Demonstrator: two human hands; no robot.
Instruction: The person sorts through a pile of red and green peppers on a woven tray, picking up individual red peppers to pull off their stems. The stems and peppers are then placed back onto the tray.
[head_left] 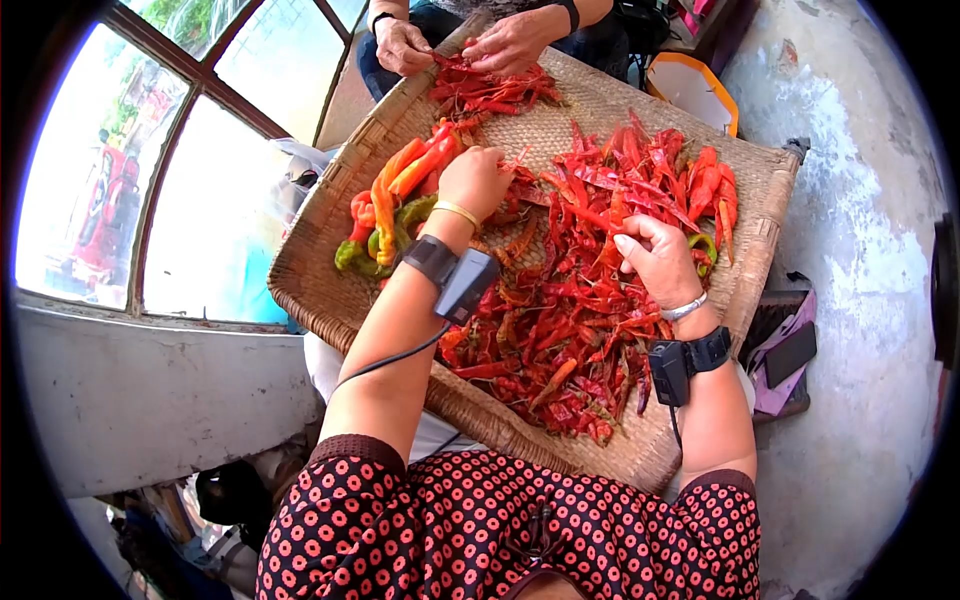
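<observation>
A woven tray [745, 262] holds a wide heap of red chillies [570, 330]. My left hand [476, 182] is over the tray's upper middle, beside larger orange and green peppers [398, 180]; its fingertips are bent at some red chillies, and what lies between them is too small to tell. My right hand [660, 262] is at the right side of the heap, thumb and forefinger pinched on a red chilli [592, 216]. Near that hand lie a green pepper [703, 250] and more red ones [711, 188].
Across the tray, another person's hands [512, 42] work at a smaller chilli pile [490, 88]. A window [215, 190] is at the left, a pale wall [850, 300] at the right. An orange-edged container [694, 92] stands behind the tray. Cables hang from both my wrist devices.
</observation>
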